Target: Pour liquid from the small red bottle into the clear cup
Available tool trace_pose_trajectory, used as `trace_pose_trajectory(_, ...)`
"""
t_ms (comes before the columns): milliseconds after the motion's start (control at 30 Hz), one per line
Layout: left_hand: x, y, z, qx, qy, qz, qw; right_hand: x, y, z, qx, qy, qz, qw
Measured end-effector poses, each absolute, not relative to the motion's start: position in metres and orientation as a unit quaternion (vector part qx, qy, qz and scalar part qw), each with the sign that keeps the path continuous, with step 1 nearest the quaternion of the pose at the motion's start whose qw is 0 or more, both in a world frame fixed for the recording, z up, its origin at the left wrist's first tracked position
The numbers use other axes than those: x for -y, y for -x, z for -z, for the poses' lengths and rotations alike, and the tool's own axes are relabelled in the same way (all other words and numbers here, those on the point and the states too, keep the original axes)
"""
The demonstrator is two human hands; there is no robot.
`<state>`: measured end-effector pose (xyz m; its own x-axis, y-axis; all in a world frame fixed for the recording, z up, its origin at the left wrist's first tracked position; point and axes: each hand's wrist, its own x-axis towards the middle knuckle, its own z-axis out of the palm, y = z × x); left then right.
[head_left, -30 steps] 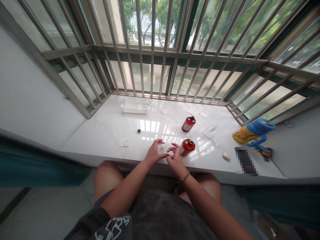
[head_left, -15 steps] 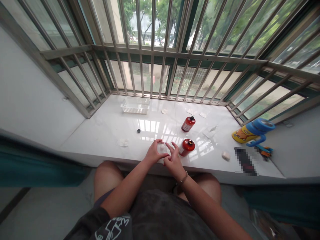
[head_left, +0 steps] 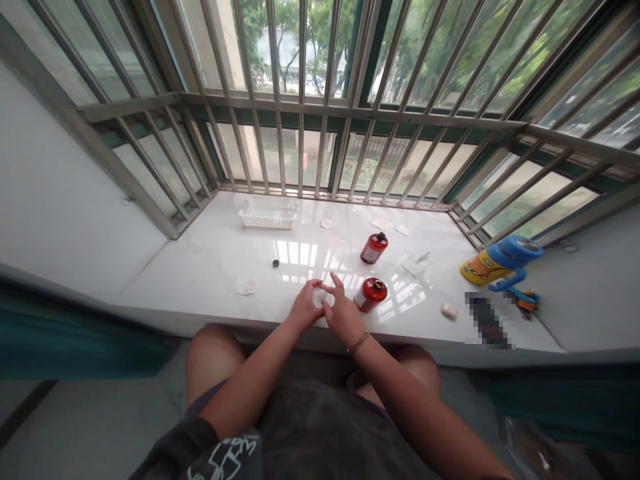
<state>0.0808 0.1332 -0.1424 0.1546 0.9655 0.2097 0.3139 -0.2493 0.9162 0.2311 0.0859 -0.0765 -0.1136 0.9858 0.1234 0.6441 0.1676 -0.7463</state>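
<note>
Near the sill's front edge, my left hand [head_left: 305, 308] curls its thumb and fingers round a small clear round piece [head_left: 319, 297], which looks like a see-through cup or cap; its exact kind is too small to tell. From the other side my right hand [head_left: 345, 313] closes its thumb and a finger on the same piece, one finger stretched away. Just right of that hand stands a red bottle [head_left: 371, 295] with its neck uncapped. Behind it is a second red bottle [head_left: 374, 249] with a black top. A small black cap [head_left: 275, 263] lies to the left.
A white plastic basket [head_left: 269, 220] stands at the back left by the window bars. Crumpled tissue [head_left: 245, 287] and a clear-and-white pump-like piece [head_left: 417, 265] lie on the sill [head_left: 200, 267]. At right are a pale lump [head_left: 449, 311], a blue-and-yellow bottle [head_left: 493, 263] and a blurred-out dark object [head_left: 487, 321].
My right hand has moved left onto the clear piece, its thumb and a finger now at its side. The left hand keeps its hold. The view has shifted slightly.
</note>
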Motion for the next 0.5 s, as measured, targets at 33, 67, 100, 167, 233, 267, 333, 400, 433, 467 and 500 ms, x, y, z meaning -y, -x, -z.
trace_pose_trajectory(33,-0.133,-0.081,0.144,-0.486,-0.66,-0.436,0.372,-0.09,-0.231,0.075,0.705,0.596,-0.249,0.292)
trace_pose_trajectory(67,-0.133,-0.082,0.145,-0.485,-0.659,-0.438,0.373,-0.093,-0.232,0.074,0.712,0.604,-0.23,0.276)
trace_pose_trajectory(100,-0.134,-0.082,0.146,-0.483,-0.658,-0.439,0.376,-0.096,-0.232,0.073,0.717,0.608,-0.215,0.266)
trace_pose_trajectory(167,-0.134,-0.082,0.148,-0.478,-0.655,-0.439,0.387,-0.099,-0.234,0.074,0.721,0.613,-0.197,0.257)
trace_pose_trajectory(233,-0.133,-0.082,0.148,-0.476,-0.655,-0.437,0.391,-0.101,-0.235,0.075,0.721,0.618,-0.182,0.253)
trace_pose_trajectory(267,-0.133,-0.082,0.147,-0.475,-0.656,-0.437,0.39,-0.101,-0.236,0.075,0.723,0.618,-0.175,0.252)
trace_pose_trajectory(333,-0.133,-0.082,0.146,-0.475,-0.658,-0.438,0.387,-0.1,-0.236,0.075,0.729,0.614,-0.173,0.246)
trace_pose_trajectory(400,-0.133,-0.082,0.146,-0.478,-0.655,-0.441,0.384,-0.1,-0.235,0.074,0.729,0.616,-0.183,0.233)
trace_pose_trajectory(433,-0.133,-0.082,0.146,-0.48,-0.653,-0.442,0.384,-0.1,-0.235,0.074,0.726,0.62,-0.19,0.228)
trace_pose_trajectory(467,-0.133,-0.083,0.146,-0.481,-0.652,-0.443,0.384,-0.1,-0.234,0.074,0.721,0.625,-0.193,0.226)
trace_pose_trajectory(500,-0.132,-0.083,0.146,-0.483,-0.652,-0.442,0.382,-0.101,-0.233,0.074,0.717,0.631,-0.192,0.226)
